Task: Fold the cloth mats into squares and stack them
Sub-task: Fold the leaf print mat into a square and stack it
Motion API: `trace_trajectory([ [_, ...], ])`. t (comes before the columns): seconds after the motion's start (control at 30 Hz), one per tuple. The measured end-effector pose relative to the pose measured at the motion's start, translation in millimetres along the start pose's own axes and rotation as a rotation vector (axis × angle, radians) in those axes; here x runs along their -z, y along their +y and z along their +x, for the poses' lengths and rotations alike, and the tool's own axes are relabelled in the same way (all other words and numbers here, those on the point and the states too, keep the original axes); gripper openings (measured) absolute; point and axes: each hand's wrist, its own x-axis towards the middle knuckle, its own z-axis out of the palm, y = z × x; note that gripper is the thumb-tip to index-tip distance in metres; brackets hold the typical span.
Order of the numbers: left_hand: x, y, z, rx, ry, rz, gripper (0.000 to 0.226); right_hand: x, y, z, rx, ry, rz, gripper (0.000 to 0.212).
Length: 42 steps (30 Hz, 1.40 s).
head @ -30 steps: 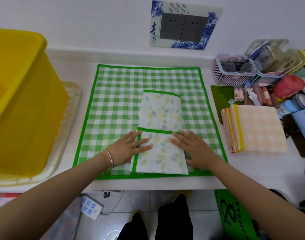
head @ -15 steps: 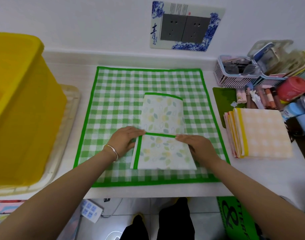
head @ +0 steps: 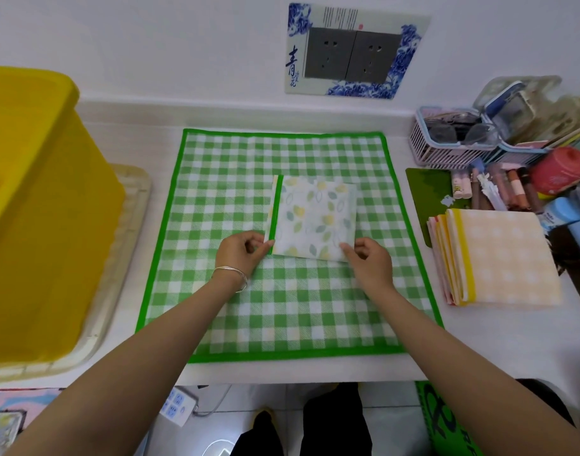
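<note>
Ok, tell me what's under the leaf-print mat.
The green checked cloth lies spread under the leaf-print mat; the patch directly beneath is covered and cannot be seen.

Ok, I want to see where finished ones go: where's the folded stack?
The stack of folded mats lies at the right of the head view, just right of the green checked mat.

Both arms extended forward. Left hand [head: 241,255], right hand [head: 369,263] each pinch near corner of cloth mat [head: 315,218].
</note>
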Motion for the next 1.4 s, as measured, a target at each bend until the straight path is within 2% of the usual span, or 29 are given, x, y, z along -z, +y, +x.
trace_trajectory([
  [0.2,1,13,7,0.148,-0.045,0.003,0.016,-1,-16,12,-0.2,-0.014,0.013,0.028],
  [0.33,3,22,5,0.122,-0.056,0.137,0.03,-4,-19,9,-0.177,0.032,-0.038,0.028],
  [0.43,2,22,-1,-0.079,-0.02,0.338,0.04,-12,-20,-1,-0.084,0.123,-0.106,0.026],
  [0.5,0,18,-8,-0.36,-0.028,0.43,0.038,-14,-19,-8,-0.008,0.214,-0.138,0.028],
  [0.57,-2,13,-14,-0.612,-0.062,0.552,0.04,-18,-15,-16,0.186,0.233,-0.217,0.031],
  [0.6,-4,11,-18,-0.67,-0.129,0.634,0.048,-22,-13,-21,0.299,0.173,-0.261,0.033],
  [0.7,-4,11,-33,-0.593,-0.359,0.862,0.081,-35,-8,-34,0.521,-0.138,-0.458,0.048],
  [0.8,-8,4,-37,-0.528,-0.399,0.958,0.098,-46,-3,-41,0.582,-0.304,-0.638,0.066],
  [1.17,-8,-2,-36,-0.53,-0.42,0.925,0.08,-36,9,-36,0.643,-0.39,-0.841,0.071],
  [1.27,-5,3,-35,-0.502,-0.42,0.923,0.075,-16,15,-33,0.597,-0.398,-0.861,0.065],
  [1.4,-6,8,-38,-0.47,-0.427,0.928,0.078,12,33,-30,0.53,-0.405,-0.866,0.07],
])
